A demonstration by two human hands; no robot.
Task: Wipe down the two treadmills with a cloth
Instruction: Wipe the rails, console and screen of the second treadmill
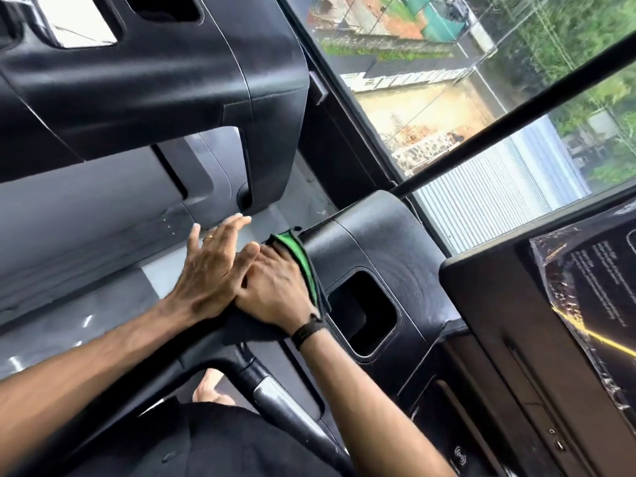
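Under the right hand point(275, 287), lying flat on the black console wing point(371, 256) of the nearer treadmill: the cloth point(299, 256), dark with a bright green face, its far corner peeking out just past the fingertips and a darker fold trailing back beneath the wrist. Running lengthwise away from the body, up and toward the window, along the same line as the wing's rounded edge. Pressing down on it with the right grip, fingers laid over the fabric rather than visibly bunched round it, so looking more spread than clamped, though the fingertips are hidden by the cloth's edge. Resting alongside, thumb side touching the right hand: the left hand point(213, 266), fingers straight and apart, holding nothing, reaching out over the gap toward the second treadmill point(137, 80). Sitting just right of the cloth: the recessed cup pocket point(364, 311), and beyond that the plastic-wrapped display panel point(585, 297). Judging by this, still unwiped plastic lying ahead and to the right of the grip, with the right hand nearer by far and already bearing on the cloth; probably calling for a sweep along the wing's long axis, then round the pocket rim. Curving below both forearms: the handlebar point(261, 383). Filling the background: a window point(481, 98) onto rooftops and trees.
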